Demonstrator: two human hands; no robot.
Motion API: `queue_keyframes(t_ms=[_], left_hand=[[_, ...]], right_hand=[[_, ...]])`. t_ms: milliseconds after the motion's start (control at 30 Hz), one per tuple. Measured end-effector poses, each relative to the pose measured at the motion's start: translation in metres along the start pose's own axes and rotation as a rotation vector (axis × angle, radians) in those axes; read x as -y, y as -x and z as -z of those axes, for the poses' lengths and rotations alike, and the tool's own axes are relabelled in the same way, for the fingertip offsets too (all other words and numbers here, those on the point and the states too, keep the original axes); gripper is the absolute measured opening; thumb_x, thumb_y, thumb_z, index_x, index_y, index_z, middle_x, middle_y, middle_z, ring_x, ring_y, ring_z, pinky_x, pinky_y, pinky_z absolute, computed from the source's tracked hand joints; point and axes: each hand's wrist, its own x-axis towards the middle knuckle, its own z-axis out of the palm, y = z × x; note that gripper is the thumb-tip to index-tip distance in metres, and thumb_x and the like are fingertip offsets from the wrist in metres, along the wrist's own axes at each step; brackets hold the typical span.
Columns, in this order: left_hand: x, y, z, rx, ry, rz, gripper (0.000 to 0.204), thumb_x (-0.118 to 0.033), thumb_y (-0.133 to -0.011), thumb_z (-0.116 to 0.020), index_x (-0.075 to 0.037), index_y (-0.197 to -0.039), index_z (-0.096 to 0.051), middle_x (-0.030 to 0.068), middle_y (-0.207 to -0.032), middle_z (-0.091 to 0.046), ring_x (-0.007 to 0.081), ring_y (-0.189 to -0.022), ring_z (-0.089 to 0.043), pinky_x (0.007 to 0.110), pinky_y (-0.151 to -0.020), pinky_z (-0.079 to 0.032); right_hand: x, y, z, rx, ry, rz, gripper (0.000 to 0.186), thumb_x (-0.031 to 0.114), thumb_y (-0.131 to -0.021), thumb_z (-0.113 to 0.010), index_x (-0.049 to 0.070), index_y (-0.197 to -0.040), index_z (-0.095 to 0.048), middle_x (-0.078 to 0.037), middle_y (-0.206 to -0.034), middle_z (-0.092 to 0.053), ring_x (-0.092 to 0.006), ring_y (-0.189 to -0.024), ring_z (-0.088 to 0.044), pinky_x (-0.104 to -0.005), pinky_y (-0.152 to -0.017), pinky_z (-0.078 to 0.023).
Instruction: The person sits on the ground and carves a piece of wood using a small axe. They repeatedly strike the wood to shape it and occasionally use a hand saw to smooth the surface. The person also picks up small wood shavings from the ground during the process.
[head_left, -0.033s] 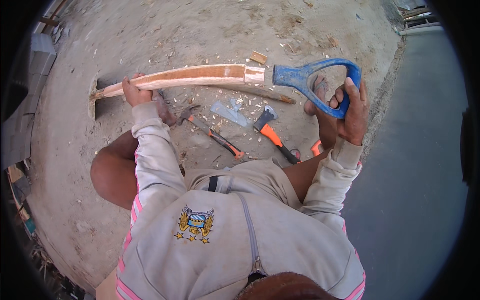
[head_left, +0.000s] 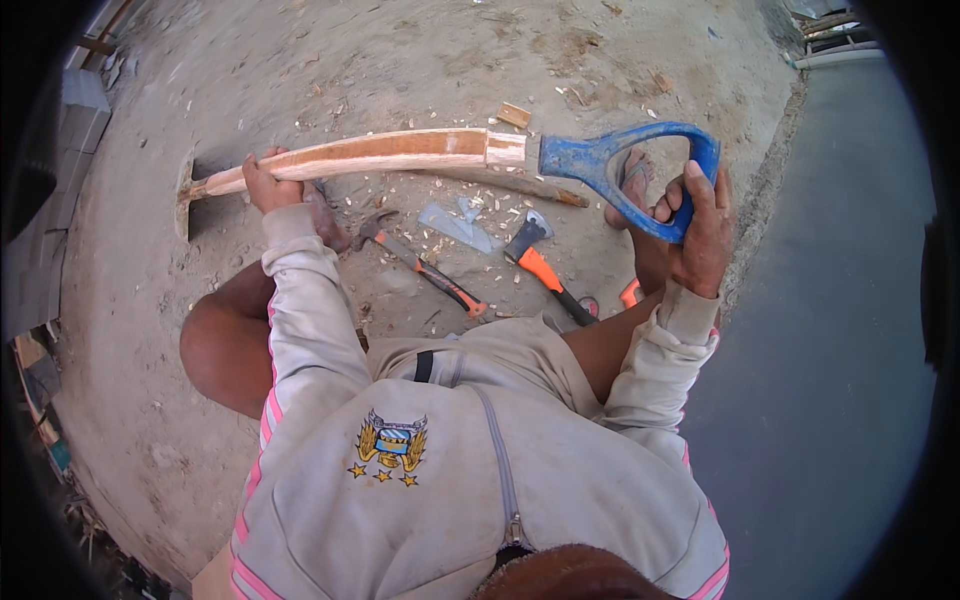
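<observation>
My left hand (head_left: 273, 186) is closed around a pale, freshly cut wooden shaft (head_left: 390, 152), close to the metal blade (head_left: 186, 196) at its left end, which shows nearly edge-on. The shaft's right end narrows to a stepped tip. Facing that tip, a small gap away, is the socket of a scuffed blue D-shaped handle (head_left: 585, 158). My right hand (head_left: 704, 225) has its fingers wrapped around the handle's grip bar. A claw hammer (head_left: 420, 265) and an orange-and-black hatchet (head_left: 548, 268) lie on the ground between my legs.
Wood chips are scattered over the sandy ground (head_left: 420, 70). Behind the shaft lies a wooden stick (head_left: 530, 187); a translucent scrap (head_left: 455, 226) is near the hammer. Grey blocks (head_left: 82, 120) stand at far left. A smooth grey slab (head_left: 810, 330) runs along the right.
The blue handle has shifted slightly left and turned a little, so its socket opening no longer shows. The gap to the shaft's tip is slightly smaller. My left hand has barely moved.
</observation>
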Motion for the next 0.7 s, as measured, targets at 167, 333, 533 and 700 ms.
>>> queue_keyframes(t_ms=[167, 333, 533, 700], left_hand=[[-0.003, -0.009, 0.003, -0.012, 0.033, 0.029, 0.034, -0.032, -0.098, -0.054, 0.001, -0.101, -0.049, 0.0144, -0.089, -0.057, 0.03, -0.082, -0.058, 0.045, -0.078, -0.054], [-0.009, -0.006, 0.009, 0.045, 0.052, 0.058, 0.036, -0.033, -0.097, -0.053, 0.003, -0.102, -0.05, 0.0161, -0.091, -0.058, 0.0305, -0.083, -0.059, 0.046, -0.08, -0.054], [-0.011, -0.003, 0.003, -0.033, 0.113, 0.018, 0.031, -0.024, -0.095, -0.057, 0.004, -0.105, -0.047, 0.018, -0.092, -0.059, 0.03, -0.081, -0.059, 0.044, -0.075, -0.055], [-0.006, -0.002, 0.001, -0.04, 0.111, 0.046, 0.025, -0.018, -0.093, -0.059, 0.001, -0.102, -0.046, 0.0161, -0.084, -0.059, 0.0299, -0.075, -0.059, 0.042, -0.07, -0.055]], right_hand=[[-0.009, 0.021, -0.007, -0.066, 0.14, 0.082, 0.016, 0.015, -0.094, -0.063, 0.002, -0.1, -0.056, -0.002, -0.069, -0.053, -0.0098, -0.054, -0.05, -0.024, -0.052, -0.043], [-0.013, 0.028, -0.013, -0.062, 0.072, 0.16, 0.011, 0.01, -0.095, -0.06, 0.002, -0.094, -0.052, -0.003, -0.067, -0.05, -0.0107, -0.053, -0.048, -0.0258, -0.051, -0.043], [-0.018, 0.024, -0.017, -0.03, -0.008, 0.108, 0.009, 0.009, -0.096, -0.059, 0.004, -0.096, -0.051, -0.004, -0.066, -0.048, -0.0121, -0.052, -0.047, -0.0276, -0.05, -0.044], [-0.023, 0.016, -0.011, -0.054, 0.024, 0.002, 0.018, 0.015, -0.098, -0.059, 0.005, -0.111, -0.052, -0.003, -0.068, -0.049, -0.0131, -0.054, -0.05, -0.028, -0.053, -0.046]])
